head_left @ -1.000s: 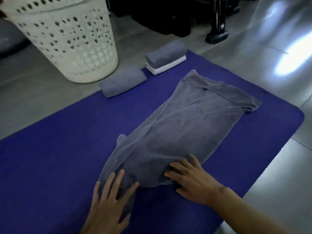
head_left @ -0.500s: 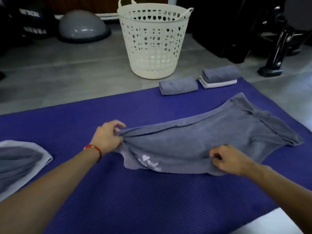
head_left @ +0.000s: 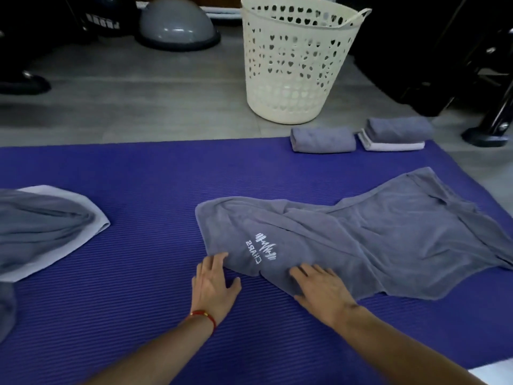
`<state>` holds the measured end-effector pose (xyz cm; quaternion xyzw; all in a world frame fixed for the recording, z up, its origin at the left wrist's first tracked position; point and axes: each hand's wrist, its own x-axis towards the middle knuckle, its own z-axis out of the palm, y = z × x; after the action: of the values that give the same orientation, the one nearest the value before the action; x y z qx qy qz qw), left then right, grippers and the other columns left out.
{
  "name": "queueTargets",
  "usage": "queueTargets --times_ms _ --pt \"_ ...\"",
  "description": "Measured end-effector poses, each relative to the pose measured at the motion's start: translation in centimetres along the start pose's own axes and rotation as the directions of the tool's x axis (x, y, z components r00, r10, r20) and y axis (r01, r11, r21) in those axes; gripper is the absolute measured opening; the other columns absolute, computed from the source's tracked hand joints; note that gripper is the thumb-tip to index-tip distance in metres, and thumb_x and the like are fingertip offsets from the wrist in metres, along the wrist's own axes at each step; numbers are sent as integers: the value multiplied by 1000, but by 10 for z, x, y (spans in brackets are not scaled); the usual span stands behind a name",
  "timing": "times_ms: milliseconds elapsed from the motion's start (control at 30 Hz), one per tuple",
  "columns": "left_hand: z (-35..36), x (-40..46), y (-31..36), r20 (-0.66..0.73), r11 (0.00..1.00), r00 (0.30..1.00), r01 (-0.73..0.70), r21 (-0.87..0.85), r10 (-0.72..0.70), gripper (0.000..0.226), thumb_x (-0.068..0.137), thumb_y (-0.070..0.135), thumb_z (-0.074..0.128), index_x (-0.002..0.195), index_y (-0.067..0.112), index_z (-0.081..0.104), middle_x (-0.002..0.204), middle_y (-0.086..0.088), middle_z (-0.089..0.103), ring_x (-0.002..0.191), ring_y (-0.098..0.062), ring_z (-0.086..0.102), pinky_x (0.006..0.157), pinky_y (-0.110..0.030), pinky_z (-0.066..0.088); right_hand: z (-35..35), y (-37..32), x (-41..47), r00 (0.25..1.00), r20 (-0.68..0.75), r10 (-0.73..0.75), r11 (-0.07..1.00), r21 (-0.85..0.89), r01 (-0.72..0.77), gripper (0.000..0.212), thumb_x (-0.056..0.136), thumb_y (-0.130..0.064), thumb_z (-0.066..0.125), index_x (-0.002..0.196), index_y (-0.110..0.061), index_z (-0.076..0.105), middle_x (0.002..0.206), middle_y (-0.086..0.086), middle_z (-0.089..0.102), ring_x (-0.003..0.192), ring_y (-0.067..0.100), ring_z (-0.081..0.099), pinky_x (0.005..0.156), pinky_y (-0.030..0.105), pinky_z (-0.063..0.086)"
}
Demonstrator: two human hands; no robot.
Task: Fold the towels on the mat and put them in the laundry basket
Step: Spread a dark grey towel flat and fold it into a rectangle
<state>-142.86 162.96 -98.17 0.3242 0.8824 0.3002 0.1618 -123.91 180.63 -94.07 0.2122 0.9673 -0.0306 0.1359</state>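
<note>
A grey towel (head_left: 374, 240) with a white logo lies crumpled and partly spread on the purple mat (head_left: 138, 287). My left hand (head_left: 213, 284) rests flat with fingers apart at the towel's near left corner. My right hand (head_left: 322, 290) lies flat on the towel's near edge, fingers spread. A cream laundry basket (head_left: 294, 68) stands on the floor beyond the mat. One folded grey towel (head_left: 323, 139) sits at the mat's far edge. Beside it, a folded grey towel (head_left: 398, 129) is stacked on a folded white one (head_left: 388, 145). Unfolded grey and white towels (head_left: 41, 229) lie at the left.
A grey dome-shaped balance trainer (head_left: 177, 23) sits on the floor at the back left. Dark gym equipment (head_left: 444, 51) and a black stand base (head_left: 485, 134) stand at the back right. Grey floor (head_left: 125, 101) lies between the mat and the equipment.
Both hands have let go of the pinched towel edge and now press flat on it. The towel's left end is laid down with the logo facing up.
</note>
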Motion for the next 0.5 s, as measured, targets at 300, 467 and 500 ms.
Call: queueTargets --times_ms 300,467,500 --pt "6 -11 46 404 544 794 607 -580 -455 69 80 58 77 132 18 54 110 2 69 93 -16 71 89 -33 59 -47 6 13 928 72 366 551 787 -278 28 96 -17 56 72 -30 61 67 -15 59 74 10 55 80 37 45" --pt "14 15 87 506 30 765 563 -826 -398 33 95 26 72 125 19 60 121 -5 66 104 -21 66 77 -35 62 -59 17 -2 954 115 278 529 810 -252 28 95 -16 60 69 -25 59 62 -13 52 65 6 48 72 36 43" --pt "14 19 90 485 52 776 549 -834 -403 31 94 27 72 122 19 61 118 -4 68 103 -20 67 82 -38 62 -58 17 -5 953 99 285 570 782 -252 25 95 -17 61 71 -20 57 61 -12 53 62 5 49 71 37 44"
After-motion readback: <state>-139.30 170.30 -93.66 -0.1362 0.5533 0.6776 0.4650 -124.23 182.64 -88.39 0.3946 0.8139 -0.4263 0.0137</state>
